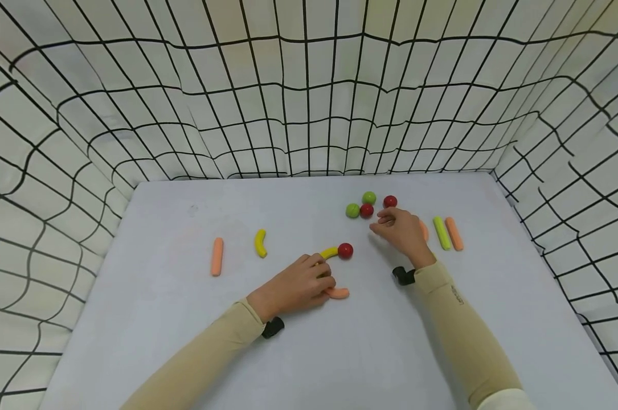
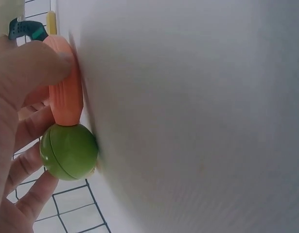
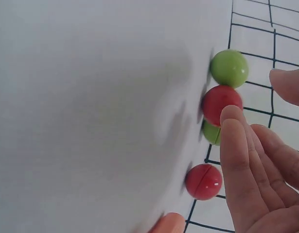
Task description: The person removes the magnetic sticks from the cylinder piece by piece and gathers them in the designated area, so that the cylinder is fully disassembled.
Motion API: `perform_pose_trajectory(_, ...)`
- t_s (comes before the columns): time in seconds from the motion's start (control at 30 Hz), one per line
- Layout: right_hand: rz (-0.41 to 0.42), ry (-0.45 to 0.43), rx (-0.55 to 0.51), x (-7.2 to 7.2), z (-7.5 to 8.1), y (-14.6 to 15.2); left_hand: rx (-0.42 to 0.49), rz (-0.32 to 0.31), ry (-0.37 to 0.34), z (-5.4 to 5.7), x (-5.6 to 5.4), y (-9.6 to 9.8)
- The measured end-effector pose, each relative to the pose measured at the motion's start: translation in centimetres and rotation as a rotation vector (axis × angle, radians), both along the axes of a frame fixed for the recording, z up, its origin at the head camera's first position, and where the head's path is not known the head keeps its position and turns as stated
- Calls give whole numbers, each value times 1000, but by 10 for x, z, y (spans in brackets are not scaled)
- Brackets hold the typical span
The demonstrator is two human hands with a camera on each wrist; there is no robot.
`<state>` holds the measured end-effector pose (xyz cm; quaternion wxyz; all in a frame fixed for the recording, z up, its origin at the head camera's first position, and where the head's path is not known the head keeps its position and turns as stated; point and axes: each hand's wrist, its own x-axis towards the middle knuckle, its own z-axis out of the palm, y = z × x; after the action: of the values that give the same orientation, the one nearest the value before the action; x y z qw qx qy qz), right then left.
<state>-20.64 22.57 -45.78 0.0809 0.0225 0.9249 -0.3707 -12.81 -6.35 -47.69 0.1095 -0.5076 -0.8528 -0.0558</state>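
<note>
In the head view my left hand [image 1: 298, 282] is over the middle of the table. Its thumb and fingers grip a ridged orange stick [image 2: 66, 87], whose end meets a green ball [image 2: 70, 152] in the left wrist view; the hand hides that ball from the head view. Just beyond this hand a curved yellow piece [image 1: 329, 253] touches a red ball [image 1: 345, 250]. My right hand [image 1: 400, 230] hovers, fingers extended and thumb apart, holding nothing. Nearest to it are a red ball [image 3: 203, 181], another red ball [image 3: 220, 105] and a green ball [image 3: 229, 68].
At the left lie an orange stick [image 1: 217, 257] and a curved yellow piece [image 1: 260, 243]. To the right are a light green stick [image 1: 441, 233] and an orange stick [image 1: 454, 233]; another orange piece [image 1: 424, 230] is partly behind my right hand. Black-wire grid [image 1: 309, 114] walls surround the white table [image 1: 165, 319].
</note>
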Motion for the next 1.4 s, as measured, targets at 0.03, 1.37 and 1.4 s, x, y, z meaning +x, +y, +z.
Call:
perform_pose_trajectory(0.03,5,-3,-1,2,1,-1,11,-4,-6,0,0,0)
perform_pose_trajectory(1.37,664,251,21,97,-14,-64,275,-32,-265,-1,-5,-18)
perform_pose_trajectory(1.4,673,247,33,97,-15,-64,276,-36,-262,-2,-4,-17)
